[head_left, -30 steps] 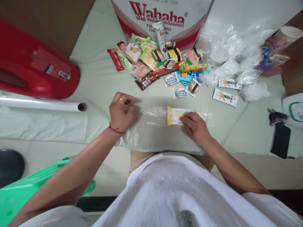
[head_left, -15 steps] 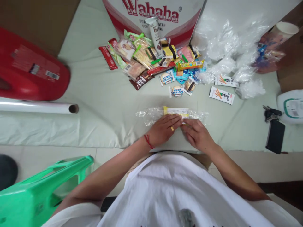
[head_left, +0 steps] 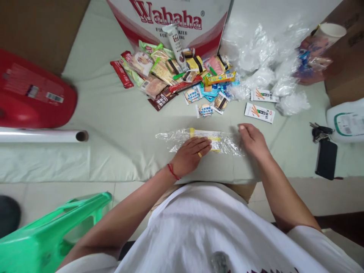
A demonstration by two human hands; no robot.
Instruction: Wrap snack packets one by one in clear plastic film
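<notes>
Near the front of the table lies a yellow-and-white snack packet (head_left: 214, 139) inside clear plastic wrap (head_left: 230, 144), whose crumpled ends spread to both sides. My left hand (head_left: 190, 154) rests flat over the packet's left and middle part, fingers stretched out, with a ring on one finger and a red cord at the wrist. Just past the wrap's right end, my right hand (head_left: 254, 141) is closed with its fingers curled. Whether anything is between those fingertips is hidden.
Beyond my hands, assorted wrapped snacks (head_left: 159, 72) lie in a pile against a Wahaha carton (head_left: 210, 22). Crumpled clear plastic (head_left: 260, 57) and two white stick packets (head_left: 259, 112) are at right, with a black phone (head_left: 326, 159). A white roll (head_left: 40, 135) lies left.
My right hand has moved right, away from my left hand and the packet, and its fingers have curled. My left hand still lies on the packet. The view has shifted slightly.
</notes>
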